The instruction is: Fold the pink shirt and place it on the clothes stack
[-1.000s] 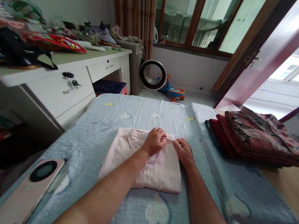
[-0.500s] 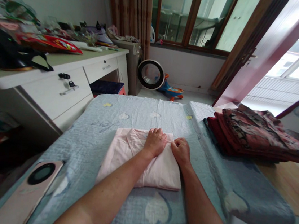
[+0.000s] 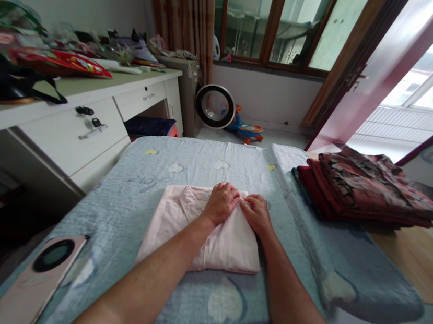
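A folded pale pink shirt [image 3: 229, 248] lies flat in front of me, its collar toward the far left edge. My left hand [image 3: 222, 202] rests on the shirt's far part, fingers curled and closed on the fabric. Right beside it, my right hand [image 3: 256, 212] pinches the cloth near the far right corner, thumb and fingertips together close to the left fingers. Beneath the shirt spreads a light blue quilted cloth [image 3: 130, 225] with heart patterns. The exact bit of fabric between my fingertips is too small to make out.
Folded dark red and patterned clothes [image 3: 370, 191] are stacked at the right. A pale pink case with a dark round window [image 3: 52, 257] lies at the near left. A white desk [image 3: 86, 130] loaded with items stands left; an open-doored washing machine [image 3: 186, 85] is behind.
My right hand has moved left, up against the left hand; the strip of cloth stretched between them no longer shows. The view has shifted slightly.
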Demonstrator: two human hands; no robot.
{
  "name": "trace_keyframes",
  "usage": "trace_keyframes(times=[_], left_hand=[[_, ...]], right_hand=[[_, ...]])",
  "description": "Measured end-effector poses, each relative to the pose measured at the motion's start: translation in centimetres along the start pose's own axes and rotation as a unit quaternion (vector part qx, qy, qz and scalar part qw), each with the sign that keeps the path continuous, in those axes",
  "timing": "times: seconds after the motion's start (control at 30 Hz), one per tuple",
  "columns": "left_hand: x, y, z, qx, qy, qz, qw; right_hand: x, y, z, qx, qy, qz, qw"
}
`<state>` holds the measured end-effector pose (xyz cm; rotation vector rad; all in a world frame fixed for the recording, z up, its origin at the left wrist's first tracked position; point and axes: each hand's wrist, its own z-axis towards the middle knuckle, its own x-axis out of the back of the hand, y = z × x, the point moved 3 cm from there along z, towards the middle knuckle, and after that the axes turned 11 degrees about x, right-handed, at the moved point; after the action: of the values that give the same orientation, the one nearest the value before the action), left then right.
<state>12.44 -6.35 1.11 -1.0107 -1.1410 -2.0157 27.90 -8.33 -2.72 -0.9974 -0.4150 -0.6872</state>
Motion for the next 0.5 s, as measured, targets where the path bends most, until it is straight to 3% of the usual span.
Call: trace_keyframes(times=[0.27,0.4,0.5], left_hand=[[-0.6,0.4,-0.4,0.003,0.016,0.072,0.997],[0.3,0.4,-0.6,0.008,0.061,0.017,0.998],[1.2,-0.3,-0.8,0.046,0.104,-0.042,0.993]], right_hand=[[0.6,0.8,0.0,-0.033,0.036,-0.015,0.999],[0.6,0.8,-0.1,-0.037,0.041,-0.043,0.998],[0.5,0.6,-0.1,-0.035,0.040,-0.062,0.997]])
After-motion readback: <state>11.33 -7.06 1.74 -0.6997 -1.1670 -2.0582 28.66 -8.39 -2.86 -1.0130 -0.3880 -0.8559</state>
